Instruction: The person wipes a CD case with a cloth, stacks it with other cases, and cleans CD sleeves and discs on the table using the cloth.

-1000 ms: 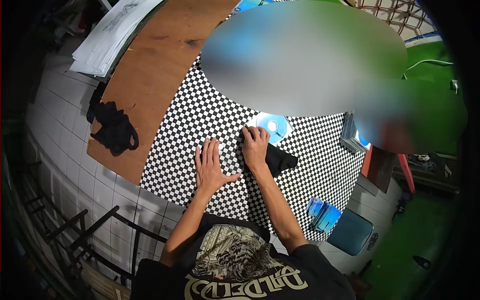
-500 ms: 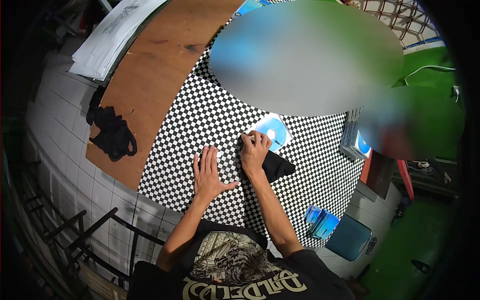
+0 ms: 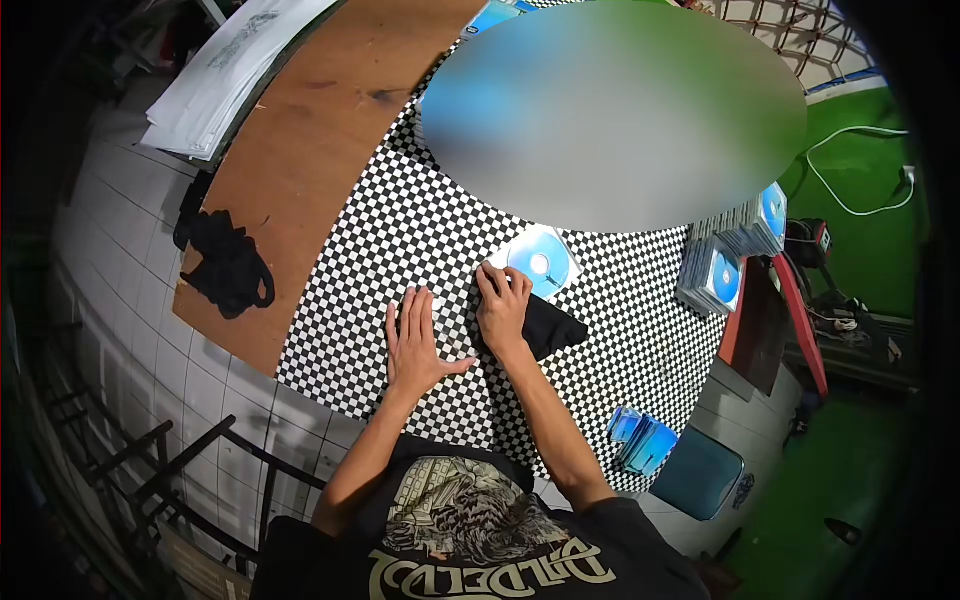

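Note:
My left hand (image 3: pixel 412 345) lies flat on the black-and-white checkered cover (image 3: pixel 350 330), its fingers stretched out and the thumb spread toward the right. Close by, my right hand (image 3: pixel 503 310) has its fingers curled and pressed down around a black cloth (image 3: pixel 554 331), part of which sticks out to the right. Just beyond those fingertips is a blue disc (image 3: pixel 540 262) in a pale square case. Whatever lies under the right palm is hidden.
Stacked disc cases (image 3: pixel 708 275) stand at the right, with another stack (image 3: pixel 772 215) behind. Blue sleeves (image 3: pixel 648 447) lie near the right front edge. A black strapped item (image 3: pixel 228 268) rests on the brown board (image 3: pixel 300 130). A stool (image 3: pixel 700 475) is at right; a blurred patch covers the far side.
My right hand has shifted slightly left over the cloth. My left hand has barely moved. At the right, the rear disc stack now shows where a blur was.

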Demonstrator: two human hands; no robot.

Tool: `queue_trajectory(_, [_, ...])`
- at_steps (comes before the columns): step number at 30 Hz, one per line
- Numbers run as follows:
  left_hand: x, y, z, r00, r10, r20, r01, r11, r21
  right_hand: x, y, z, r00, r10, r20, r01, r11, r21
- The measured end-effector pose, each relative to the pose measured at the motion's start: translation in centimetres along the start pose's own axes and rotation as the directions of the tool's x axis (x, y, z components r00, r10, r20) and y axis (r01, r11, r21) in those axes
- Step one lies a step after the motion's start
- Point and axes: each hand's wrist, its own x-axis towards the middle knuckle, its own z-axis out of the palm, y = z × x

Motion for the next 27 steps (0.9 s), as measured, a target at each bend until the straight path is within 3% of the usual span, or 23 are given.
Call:
queue_trajectory(5, [-0.1, -0.1, 0.1, 1.000, 0.012, -0.001, -0.012, 1.000, 0.008, 0.2, -0.3, 0.9, 0.998, 0.057, -0.040, -0.054, 0.997, 0.064])
queue_trajectory(13, [-0.1, 0.1, 0.1, 1.000, -0.007, -0.001, 0.007, 1.000, -0.010, 0.3, -1.3, 0.8, 0.989, -0.003, -0.146, -0.006, 0.998, -0.061])
queue_trajectory(16, [-0.2, 0.0, 0.0, 0.999, -0.030, 0.040, 0.030, 0.999, -0.010, 0.4, -2.0, 1.1, 0.978, 0.116, -0.173, -0.121, 0.993, -0.018])
queue_trajectory(27, [-0.1, 0.1, -0.2, 0.994, -0.054, 0.093, 0.055, 0.998, -0.009, 0.3, -3.1, 0.9, 0.956, 0.215, -0.199, -0.197, 0.975, 0.104])
